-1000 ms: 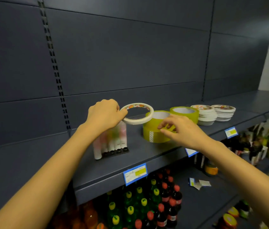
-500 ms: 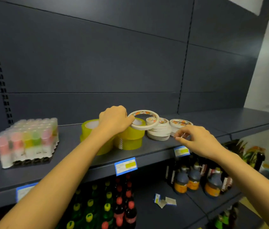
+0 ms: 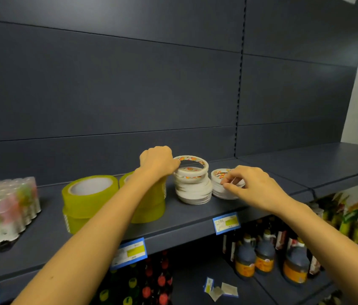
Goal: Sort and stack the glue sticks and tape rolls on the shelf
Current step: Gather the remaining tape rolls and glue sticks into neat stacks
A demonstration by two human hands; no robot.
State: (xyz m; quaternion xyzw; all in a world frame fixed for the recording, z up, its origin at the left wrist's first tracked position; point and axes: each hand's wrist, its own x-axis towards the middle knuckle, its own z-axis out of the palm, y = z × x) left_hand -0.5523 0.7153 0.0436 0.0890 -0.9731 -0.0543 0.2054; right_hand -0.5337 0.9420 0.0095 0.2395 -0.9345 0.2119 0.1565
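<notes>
My left hand (image 3: 159,162) grips a thin white tape roll (image 3: 200,161) by its left rim, holding it just over a stack of white tape rolls (image 3: 192,190) on the dark shelf (image 3: 173,223). My right hand (image 3: 254,186) pinches the top roll of a second, lower white stack (image 3: 222,180) to the right. Two stacks of wide yellow tape rolls (image 3: 87,201) stand left of these; my left forearm covers part of the nearer one. A wrapped pack of glue sticks (image 3: 4,210) stands at the far left, blurred.
Blue price tags (image 3: 226,223) hang on the shelf's front edge. Below are red and yellow capped bottles (image 3: 151,285), dark sauce bottles (image 3: 261,256) and loose paper tags (image 3: 222,289). The shelf stretches bare to the right (image 3: 316,166). Dark back panels rise behind.
The view has swung right, so the shelf items sit further left. My left hand has carried the thin white roll over to the white stack. My right hand has reached the second stack and pinches its top roll.
</notes>
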